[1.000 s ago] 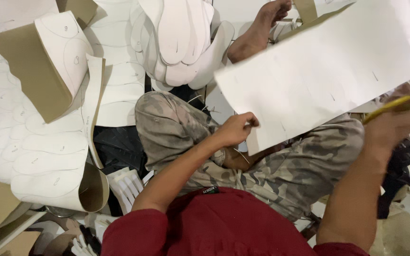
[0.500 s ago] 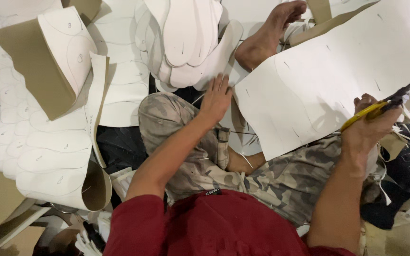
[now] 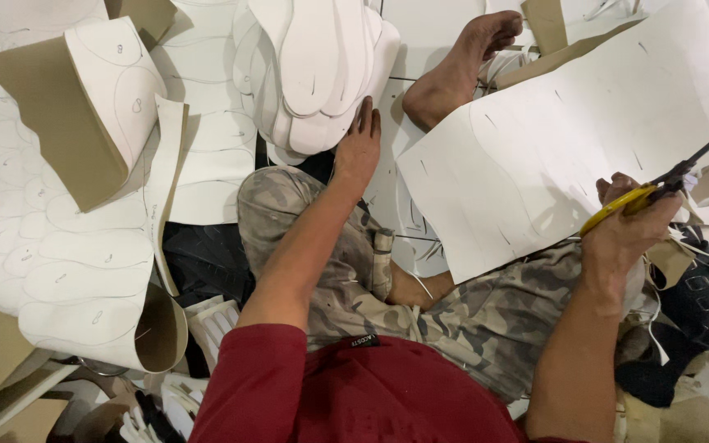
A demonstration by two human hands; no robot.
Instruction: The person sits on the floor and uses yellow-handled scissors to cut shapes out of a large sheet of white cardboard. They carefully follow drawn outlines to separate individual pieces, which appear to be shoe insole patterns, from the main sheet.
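Note:
My left hand (image 3: 359,146) reaches forward and rests its fingers on the near edge of a stack of white cut-out sole shapes (image 3: 313,66). My right hand (image 3: 629,221) grips yellow-handled scissors (image 3: 658,190) whose dark blades point up to the right. A large white sheet (image 3: 551,139) with drawn outlines lies across my lap and leans against my right hand. My bare foot (image 3: 461,70) lies beyond the sheet.
White sheets with traced sole outlines (image 3: 67,254), brown on the back and curled at the edges, cover the floor at left. A folded brown-backed sheet (image 3: 67,107) lies at upper left. Black straps (image 3: 699,303) and offcuts lie at right.
My left hand let go of the large sheet's edge and moved forward to the stack of white sole shapes. My right hand with the scissors came lower and nearer the sheet.

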